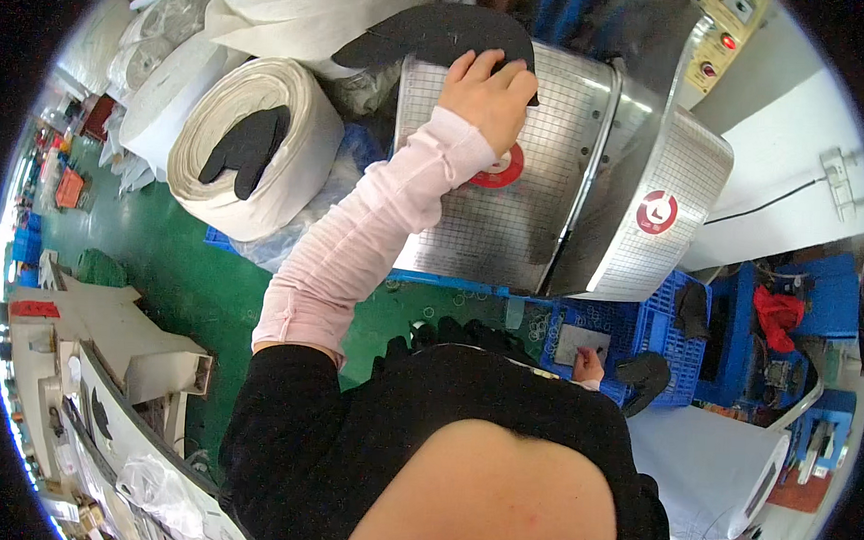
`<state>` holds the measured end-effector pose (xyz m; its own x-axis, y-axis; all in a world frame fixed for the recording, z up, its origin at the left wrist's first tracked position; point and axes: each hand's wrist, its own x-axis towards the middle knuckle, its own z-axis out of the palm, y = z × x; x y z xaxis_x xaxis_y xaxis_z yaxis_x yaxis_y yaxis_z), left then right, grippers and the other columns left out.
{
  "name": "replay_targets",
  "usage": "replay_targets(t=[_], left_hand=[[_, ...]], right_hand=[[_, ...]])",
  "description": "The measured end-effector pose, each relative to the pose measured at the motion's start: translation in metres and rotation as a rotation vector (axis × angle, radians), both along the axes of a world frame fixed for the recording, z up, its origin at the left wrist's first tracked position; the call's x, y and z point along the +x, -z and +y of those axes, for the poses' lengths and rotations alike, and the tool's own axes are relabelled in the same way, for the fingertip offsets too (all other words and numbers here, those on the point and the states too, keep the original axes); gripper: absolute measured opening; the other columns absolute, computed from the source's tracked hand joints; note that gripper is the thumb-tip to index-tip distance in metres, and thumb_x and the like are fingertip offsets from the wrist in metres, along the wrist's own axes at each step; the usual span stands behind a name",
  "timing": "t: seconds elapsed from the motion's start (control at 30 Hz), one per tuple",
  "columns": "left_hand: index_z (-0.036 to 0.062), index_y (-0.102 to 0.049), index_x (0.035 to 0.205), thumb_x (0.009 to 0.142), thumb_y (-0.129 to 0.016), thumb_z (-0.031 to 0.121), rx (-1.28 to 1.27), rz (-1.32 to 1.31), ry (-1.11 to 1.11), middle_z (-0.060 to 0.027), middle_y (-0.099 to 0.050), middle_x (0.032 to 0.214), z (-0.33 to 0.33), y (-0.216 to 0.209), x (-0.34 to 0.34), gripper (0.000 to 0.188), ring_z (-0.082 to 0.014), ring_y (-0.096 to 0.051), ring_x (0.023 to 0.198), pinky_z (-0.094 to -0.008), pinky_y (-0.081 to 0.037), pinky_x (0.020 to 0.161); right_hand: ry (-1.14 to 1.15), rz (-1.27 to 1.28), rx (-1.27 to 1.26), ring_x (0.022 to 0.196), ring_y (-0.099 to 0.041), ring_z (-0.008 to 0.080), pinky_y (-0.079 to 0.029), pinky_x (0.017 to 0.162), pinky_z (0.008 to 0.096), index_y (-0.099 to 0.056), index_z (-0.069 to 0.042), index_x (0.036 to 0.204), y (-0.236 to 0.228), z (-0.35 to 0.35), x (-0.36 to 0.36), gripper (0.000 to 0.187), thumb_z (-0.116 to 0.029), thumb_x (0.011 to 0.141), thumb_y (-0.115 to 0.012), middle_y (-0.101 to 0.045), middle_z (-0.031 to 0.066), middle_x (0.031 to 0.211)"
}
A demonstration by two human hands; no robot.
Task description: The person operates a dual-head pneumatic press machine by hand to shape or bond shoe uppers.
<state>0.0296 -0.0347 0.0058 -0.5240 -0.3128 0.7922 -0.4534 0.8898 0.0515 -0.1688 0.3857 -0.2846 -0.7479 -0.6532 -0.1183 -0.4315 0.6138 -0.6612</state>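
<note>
Black, matt and cloth-like: curved cutout (440,32) at the far edge of a gridded metal plate (541,131), right end under the left hand (490,101), narrow end reaching leftward past the plate, toward creamy white sheeting (270,17). Fingers of that hand bent and a little apart, tips on the cutout near its right end; thumb out of sight, so cannot tell a true pinch from a plain press. Right hand (589,364) lower down, near a blue plastic crate (663,316) and just beside a pale square (582,342), fingers bent; too small to tell whether gripping anything.

Likely light, judging by the thin edge, and soft enough to bend, though perhaps with a little body: compare the dark curved piece (649,373) at the crate and the notched black piece (246,149) lying on the wound white roll (308,142). Probably not slippery against skin, yet apt to slide on the smooth metal. Hardly fragile, but prone to fold or stretch at the narrow end if tugged. Best taken by the broad right end, thumb below, fingers flat on top, with a second hold near the narrow end against drooping.
</note>
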Motion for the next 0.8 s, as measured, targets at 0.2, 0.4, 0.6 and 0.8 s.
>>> replay_targets(t=[0.2, 0.4, 0.6, 0.8], left_hand=[[0.0064, -0.059, 0.096, 0.079, -0.065, 0.031, -0.035, -0.042, 0.159, -0.0139, -0.058, 0.109, 0.002, -0.017, -0.008, 0.030, -0.0311, -0.050, 0.110, -0.0452, -0.036, 0.094], [0.0079, -0.056, 0.101, 0.074, -0.068, 0.025, 0.004, 0.042, 0.284, -0.0132, -0.053, 0.109, -0.065, -0.018, -0.003, 0.034, -0.0336, -0.051, 0.100, -0.0411, -0.042, 0.086], [0.0331, -0.060, 0.109, 0.078, -0.061, 0.039, 0.007, -0.136, -0.336, -0.0082, -0.054, 0.112, -0.028, -0.029, -0.006, 0.031, -0.0283, -0.047, 0.108, -0.0469, -0.034, 0.090], [0.0233, -0.058, 0.110, 0.075, -0.065, 0.037, -0.024, 0.006, -0.096, -0.0103, -0.058, 0.103, -0.032, -0.022, -0.038, 0.039, -0.0306, -0.054, 0.099, -0.0445, -0.040, 0.085]], right_hand=[[0.070, -0.026, 0.165, 0.084, -0.064, 0.0265, -0.049, 0.074, 0.0333, -0.062, -0.010, 0.099, 0.024, 0.034, -0.003, 0.019, -0.021, 0.085, -0.054, -0.066, 0.0102, 0.090], [0.135, -0.015, 0.220, 0.082, -0.064, 0.0258, -0.049, 0.072, 0.0340, -0.062, -0.011, 0.097, 0.017, 0.031, -0.008, 0.018, -0.020, 0.084, -0.055, -0.066, 0.0099, 0.089], [0.083, 0.043, 0.097, 0.079, -0.064, 0.0262, -0.049, 0.070, 0.0344, -0.063, -0.010, 0.095, 0.036, 0.036, -0.015, 0.018, -0.023, 0.083, -0.056, -0.066, 0.0095, 0.086], [0.086, 0.043, 0.158, 0.077, -0.063, 0.0261, -0.049, 0.070, 0.0341, -0.063, -0.011, 0.095, 0.040, 0.042, -0.013, 0.018, -0.020, 0.082, -0.054, -0.066, 0.0088, 0.083]])
